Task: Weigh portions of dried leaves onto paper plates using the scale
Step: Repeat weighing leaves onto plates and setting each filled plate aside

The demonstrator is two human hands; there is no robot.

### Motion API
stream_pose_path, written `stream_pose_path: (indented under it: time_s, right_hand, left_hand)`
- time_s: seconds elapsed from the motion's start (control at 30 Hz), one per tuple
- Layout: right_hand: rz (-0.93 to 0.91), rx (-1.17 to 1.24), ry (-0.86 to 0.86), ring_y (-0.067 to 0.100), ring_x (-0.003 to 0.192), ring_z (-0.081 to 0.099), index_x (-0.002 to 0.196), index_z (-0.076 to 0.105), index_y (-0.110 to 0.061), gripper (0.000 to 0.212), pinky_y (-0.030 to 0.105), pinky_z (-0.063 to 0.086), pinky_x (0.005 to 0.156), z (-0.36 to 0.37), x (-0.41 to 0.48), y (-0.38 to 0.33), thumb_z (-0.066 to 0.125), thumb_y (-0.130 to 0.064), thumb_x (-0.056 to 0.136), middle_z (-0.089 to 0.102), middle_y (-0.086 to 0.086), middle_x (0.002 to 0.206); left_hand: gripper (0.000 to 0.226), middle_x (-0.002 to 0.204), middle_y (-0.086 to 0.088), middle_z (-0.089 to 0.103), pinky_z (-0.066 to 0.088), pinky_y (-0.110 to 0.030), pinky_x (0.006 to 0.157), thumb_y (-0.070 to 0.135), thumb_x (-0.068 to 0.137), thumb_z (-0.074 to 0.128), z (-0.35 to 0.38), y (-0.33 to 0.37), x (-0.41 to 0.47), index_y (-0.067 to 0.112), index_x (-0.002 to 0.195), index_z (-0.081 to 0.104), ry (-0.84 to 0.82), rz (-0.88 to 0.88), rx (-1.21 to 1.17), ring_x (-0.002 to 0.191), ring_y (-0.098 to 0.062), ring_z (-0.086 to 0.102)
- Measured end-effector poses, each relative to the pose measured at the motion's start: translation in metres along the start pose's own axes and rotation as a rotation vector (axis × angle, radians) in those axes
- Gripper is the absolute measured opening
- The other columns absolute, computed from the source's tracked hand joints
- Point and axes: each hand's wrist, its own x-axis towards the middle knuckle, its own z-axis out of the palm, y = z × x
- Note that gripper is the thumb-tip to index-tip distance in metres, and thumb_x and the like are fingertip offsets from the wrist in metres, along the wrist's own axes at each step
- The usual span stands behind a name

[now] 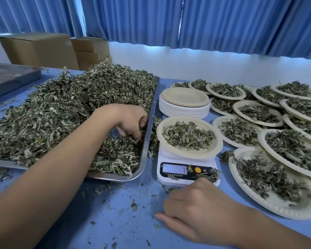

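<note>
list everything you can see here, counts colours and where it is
metal tray: one, silver, left of table
dried leaves: one big heap, grey-green, filling the tray
scale: one, white with a dark panel, centre
plate on the scale: one, cream, holding leaves
empty plates: one stack, cream, behind the scale
filled plates: a dozen or so, overlapping, cream, right side
loose leaf bits: many, green, scattered on the table
table: one, blue
flat tray: one, dark grey, far left
cardboard boxes: several, brown, back left
curtains: blue, along the back
left hand: in the tray, fingers curled into leaves
right hand: resting on the table before the scale
</note>
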Motion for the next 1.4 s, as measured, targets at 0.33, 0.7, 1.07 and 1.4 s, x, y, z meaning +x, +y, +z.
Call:
stream_pose_path:
  time_s: [0.33, 0.7, 1.07, 1.4]
  right_hand:
    - [0.062, 0.061, 0.320, 0.015, 0.049, 0.030, 0.066, 0.049, -0.021, 0.038, 0.032, 0.033, 0.040, 0.001, -0.001, 0.002, 0.060, -0.027, 0.102, 0.036, -0.006, 0.061]
    - [0.615, 0.104, 0.302, 0.014, 0.114, 0.058, 0.107, 0.078, -0.023, 0.028, 0.043, 0.045, 0.100, -0.025, 0.009, 0.064, 0.052, -0.033, 0.103, 0.067, -0.011, 0.120]
    - [1.073, 0.038, 0.043, 0.028, 0.083, 0.065, 0.118, 0.057, -0.025, 0.024, 0.042, 0.058, 0.074, -0.050, 0.005, 0.113, 0.057, -0.030, 0.095, 0.067, -0.001, 0.083]
    - [1.209, 0.156, 0.243, 0.011, 0.063, 0.060, 0.104, 0.066, -0.021, 0.016, 0.023, 0.037, 0.047, -0.109, -0.055, 0.143, 0.069, -0.020, 0.088, 0.065, -0.004, 0.080]
  left_hand:
    - [0.015, 0.090, -0.003, 0.069, 0.054, -0.035, 0.070, 0.030, 0.097, 0.062, -0.014, 0.019, -0.014, 0.016, 0.095, 0.066, 0.477, 0.018, 0.006, 0.080, -0.020, 0.065]
    - [0.031, 0.081, 0.002, 0.066, 0.057, -0.042, 0.078, 0.047, 0.088, 0.070, 0.020, 0.055, -0.005, 0.018, 0.099, 0.067, 0.458, 0.216, -0.007, 0.079, -0.018, 0.064]
    - [0.016, 0.077, 0.005, 0.066, 0.047, -0.030, 0.057, 0.032, 0.092, 0.070, 0.026, 0.062, -0.002, 0.017, 0.087, 0.073, 0.550, 0.135, -0.105, 0.068, -0.013, 0.062]
    - [0.010, 0.074, 0.005, 0.063, 0.037, -0.027, 0.058, 0.029, 0.091, 0.071, 0.012, 0.149, 0.008, 0.021, 0.089, 0.077, 0.638, 0.243, -0.272, 0.063, -0.005, 0.052]
